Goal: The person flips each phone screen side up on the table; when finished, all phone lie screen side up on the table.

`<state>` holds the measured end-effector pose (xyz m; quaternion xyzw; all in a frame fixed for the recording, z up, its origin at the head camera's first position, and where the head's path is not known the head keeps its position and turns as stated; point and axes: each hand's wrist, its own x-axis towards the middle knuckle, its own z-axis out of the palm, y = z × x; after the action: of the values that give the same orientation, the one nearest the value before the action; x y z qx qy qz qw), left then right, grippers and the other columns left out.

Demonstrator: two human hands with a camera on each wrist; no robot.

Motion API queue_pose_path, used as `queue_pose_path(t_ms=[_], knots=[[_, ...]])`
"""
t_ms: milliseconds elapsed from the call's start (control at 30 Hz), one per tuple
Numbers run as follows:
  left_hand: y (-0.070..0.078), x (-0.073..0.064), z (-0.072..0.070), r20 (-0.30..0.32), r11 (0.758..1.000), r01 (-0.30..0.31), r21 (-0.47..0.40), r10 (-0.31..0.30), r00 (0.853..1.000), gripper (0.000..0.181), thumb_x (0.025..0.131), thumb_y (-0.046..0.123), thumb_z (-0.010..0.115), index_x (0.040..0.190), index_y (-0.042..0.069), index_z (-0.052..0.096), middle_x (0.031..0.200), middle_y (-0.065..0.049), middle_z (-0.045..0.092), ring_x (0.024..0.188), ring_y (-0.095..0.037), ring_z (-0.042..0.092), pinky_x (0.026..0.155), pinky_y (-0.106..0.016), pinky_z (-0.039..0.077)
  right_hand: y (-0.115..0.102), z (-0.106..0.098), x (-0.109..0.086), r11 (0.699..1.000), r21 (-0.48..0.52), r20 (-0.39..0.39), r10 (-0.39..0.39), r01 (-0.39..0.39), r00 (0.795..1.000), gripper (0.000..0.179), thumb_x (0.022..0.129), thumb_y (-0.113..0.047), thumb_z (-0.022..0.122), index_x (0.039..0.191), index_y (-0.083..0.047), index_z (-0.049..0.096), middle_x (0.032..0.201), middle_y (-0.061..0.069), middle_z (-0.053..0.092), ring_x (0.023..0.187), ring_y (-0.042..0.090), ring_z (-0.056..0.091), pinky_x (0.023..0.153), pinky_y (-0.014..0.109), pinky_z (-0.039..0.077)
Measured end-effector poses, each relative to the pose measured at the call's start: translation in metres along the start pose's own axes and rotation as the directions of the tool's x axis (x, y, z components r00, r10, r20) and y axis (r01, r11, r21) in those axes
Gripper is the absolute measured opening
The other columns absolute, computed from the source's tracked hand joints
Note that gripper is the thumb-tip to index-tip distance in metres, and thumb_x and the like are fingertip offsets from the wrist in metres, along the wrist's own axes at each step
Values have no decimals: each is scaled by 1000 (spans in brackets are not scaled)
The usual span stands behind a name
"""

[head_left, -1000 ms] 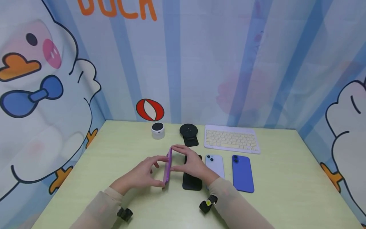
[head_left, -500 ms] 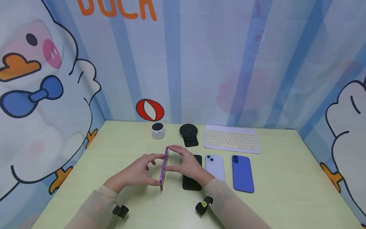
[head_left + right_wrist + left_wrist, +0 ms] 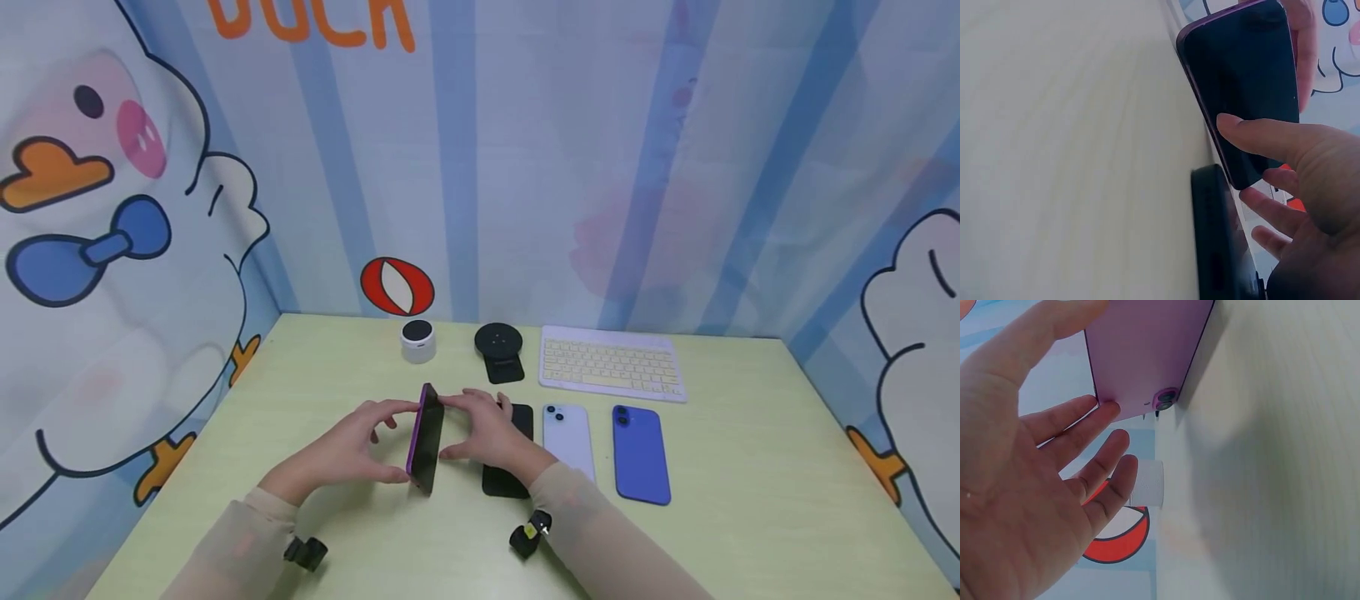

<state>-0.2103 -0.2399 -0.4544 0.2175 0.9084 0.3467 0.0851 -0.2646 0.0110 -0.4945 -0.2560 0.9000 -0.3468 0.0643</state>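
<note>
A purple smartphone stands on its long edge on the table, tilted, its dark screen facing right in the head view. My left hand holds it from the left, thumb near the close end and index finger near the far end. In the left wrist view the phone's purple back shows its camera lenses. My right hand holds the screen side; in the right wrist view its thumb lies on the screen, with the index fingertip at the phone's end. A black phone lies flat under the right hand, partly hidden.
To the right lie a white phone and a blue phone, both back up. Along the back stand a small white speaker, a black round charging stand and a lilac keyboard. A duck-print curtain hangs behind.
The purple phone has moved left with both hands and turned: its back or edge faced me earlier, and now its dark screen shows. The other things on the table have stayed in place.
</note>
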Motion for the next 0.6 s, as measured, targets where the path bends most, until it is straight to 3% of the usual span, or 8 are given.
queue_pose_path(t_ms=[233,600], knots=[[-9,-5,-2,-18,998,0,58,1,1000,94,72,41,94,153,22,49,140,-10,58,120,-27,51,92,-46,51,3,1,4,996,-86,-8,7,-7,1000,80,71,-29,96,143,-21,63,147,2,60,148,28,41,119,72,8],[-22,-10,4,-33,987,89,136,-85,996,92,67,34,98,147,16,55,140,-7,58,123,-28,51,102,-50,49,2,-6,7,996,-91,82,29,-21,996,84,71,-36,96,146,-23,61,151,-1,55,147,26,41,118,75,1]])
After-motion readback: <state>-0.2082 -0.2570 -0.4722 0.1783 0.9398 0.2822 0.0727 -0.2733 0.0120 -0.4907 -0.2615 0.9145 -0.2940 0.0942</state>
